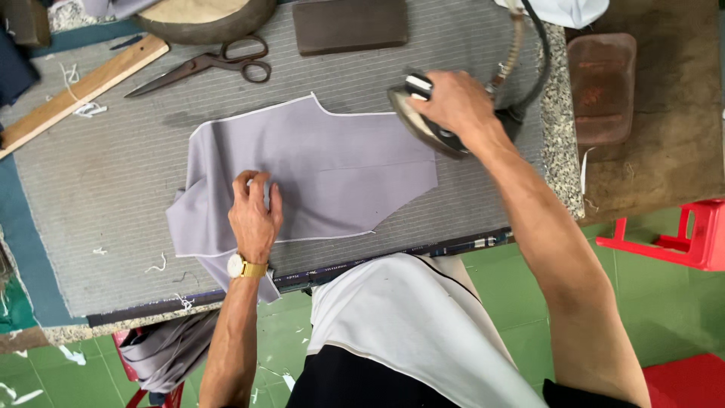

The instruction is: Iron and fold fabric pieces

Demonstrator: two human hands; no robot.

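A person presses a single cut panel of pale grey fabric [317, 170], edged in white, on a grey striped pressing pad [98, 189]. The left hand [255, 211], a gold wristwatch [243, 267] at its wrist, lies on the near left part of the panel with fingers curled, pinning the cloth flat. The right hand [457, 102] is closed around the handle of one flat iron [427, 121], which sits just off the panel's far right corner, its cord [540, 57] running away beyond the hand. Beyond the left hand lie one pair of dark scissors [208, 64] and, further left, one wooden ruler [83, 91], set diagonally. One dark rectangular block [349, 25] rests on the pad beyond and between the hands, beside the edge of a round wooden object [204, 17]. To the right of the iron hand, on a brown surface, sits one shallow reddish-brown plastic tray [602, 87], rectangular with rounded corners. Loose white thread scraps [157, 266] dot the pad left of the watch. More grey cloth [166, 351] hangs below the table edge, under the left forearm. Part of a red plastic stool [680, 234] stands to the right of the right arm.
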